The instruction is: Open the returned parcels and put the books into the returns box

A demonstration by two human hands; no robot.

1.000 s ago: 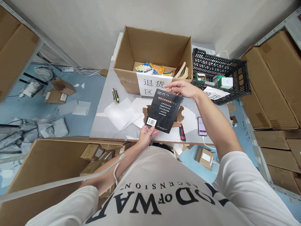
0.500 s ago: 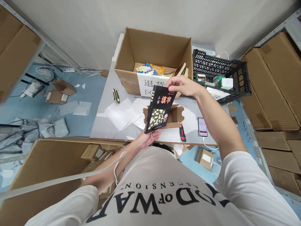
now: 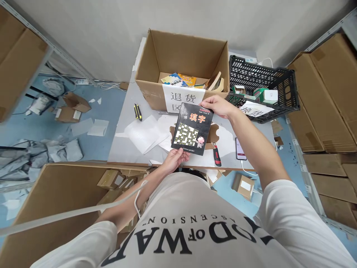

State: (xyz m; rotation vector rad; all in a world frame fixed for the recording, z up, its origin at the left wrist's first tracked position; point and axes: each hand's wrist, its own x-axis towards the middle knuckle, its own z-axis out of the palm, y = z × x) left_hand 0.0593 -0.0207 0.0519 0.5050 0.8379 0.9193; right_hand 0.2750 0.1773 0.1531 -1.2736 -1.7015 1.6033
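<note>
A black book (image 3: 192,128) with a crossword grid and orange characters on its cover faces up at me above the table. My left hand (image 3: 176,160) pinches its lower edge, thumb on the cover. At the upper right corner, my right hand (image 3: 219,105) grips it. Behind the book sits a small opened cardboard box (image 3: 214,133), mostly covered. A red and black utility knife (image 3: 216,155) lies to the right of it. White bubble-wrap sheeting (image 3: 143,134) is spread at the left, near a yellow and black utility knife (image 3: 137,112).
A large cardboard box (image 3: 156,93) with several books stands at the back, beside a black plastic crate (image 3: 288,89) holding small boxes. A phone (image 3: 240,149) with a cable lies right. Another big carton (image 3: 41,208) is at my lower left.
The book has turned so that its cover faces me more fully. My left thumb has come onto its lower edge, and my right hand has moved slightly down and right.
</note>
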